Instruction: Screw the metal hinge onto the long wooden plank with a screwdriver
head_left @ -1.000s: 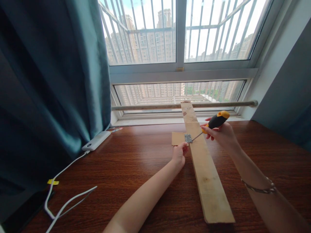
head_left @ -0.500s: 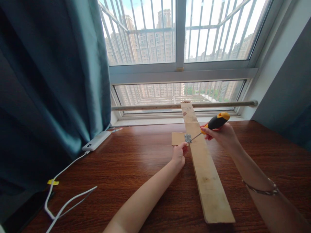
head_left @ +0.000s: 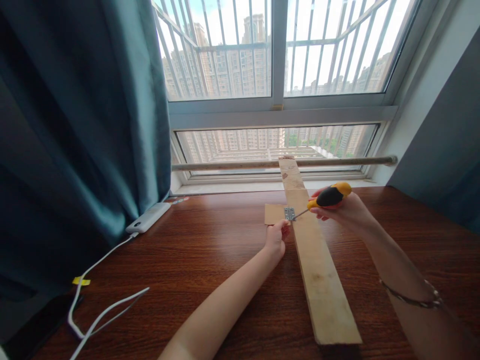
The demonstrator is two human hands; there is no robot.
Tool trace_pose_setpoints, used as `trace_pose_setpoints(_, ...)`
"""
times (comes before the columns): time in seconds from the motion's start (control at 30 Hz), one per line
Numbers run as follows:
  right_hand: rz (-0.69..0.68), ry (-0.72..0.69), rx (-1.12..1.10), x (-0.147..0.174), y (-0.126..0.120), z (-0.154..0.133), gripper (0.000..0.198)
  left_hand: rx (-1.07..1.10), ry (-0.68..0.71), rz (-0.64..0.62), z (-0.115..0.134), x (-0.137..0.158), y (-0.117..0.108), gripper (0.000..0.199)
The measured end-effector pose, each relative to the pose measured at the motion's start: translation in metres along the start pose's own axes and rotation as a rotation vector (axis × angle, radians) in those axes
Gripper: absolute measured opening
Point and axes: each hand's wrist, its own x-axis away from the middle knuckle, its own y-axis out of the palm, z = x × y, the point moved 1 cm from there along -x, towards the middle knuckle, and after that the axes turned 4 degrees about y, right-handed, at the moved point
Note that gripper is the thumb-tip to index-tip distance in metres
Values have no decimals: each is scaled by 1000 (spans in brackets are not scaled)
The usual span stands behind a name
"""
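A person's right hand [head_left: 348, 212] is gripping a yellow-and-black screwdriver [head_left: 329, 196], fingers wrapping the handle, while the shaft is slanting toward the left hand and its tip is reaching a metal hinge [head_left: 289, 214]; whether the tip is sitting in a screw is too small to tell. The left hand [head_left: 276, 237] is closing thumb and fingers on the near corner of a small tan panel [head_left: 273, 214], just beside the hinge. Lying just beyond the left fingertips, the hinge is spanning the panel and a long wooden board [head_left: 318, 270], which is running between the two hands, from nearer the person to well beyond them. A braided bracelet [head_left: 410, 296] is circling the right forearm. Well to the left of the left hand, a white device [head_left: 151, 217] is resting on the dark wood tabletop [head_left: 210, 250], a white cable [head_left: 107, 255] trailing from it.
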Motion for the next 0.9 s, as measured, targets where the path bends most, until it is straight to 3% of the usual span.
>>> trace_pose_setpoints(0.1,324,-96,371,-2,8,4,33,-5,2,-1,-1,-1,0,17)
trace_pose_setpoints(0.17,506,-146,468,-3,15,7,39,-10,9,-9,-1,-1,-1,17)
trace_pose_setpoints(0.23,605,-166,473,-4,20,9,42,-16,14,-9,-2,-2,-1,18)
trace_pose_setpoints(0.67,717,-144,276,-1,21,13,38,10,-3,-2,-1,-2,-2,16)
trace_pose_setpoints(0.9,656,-194,308,-7,24,21,37,-17,-6,3,1,-1,0,18)
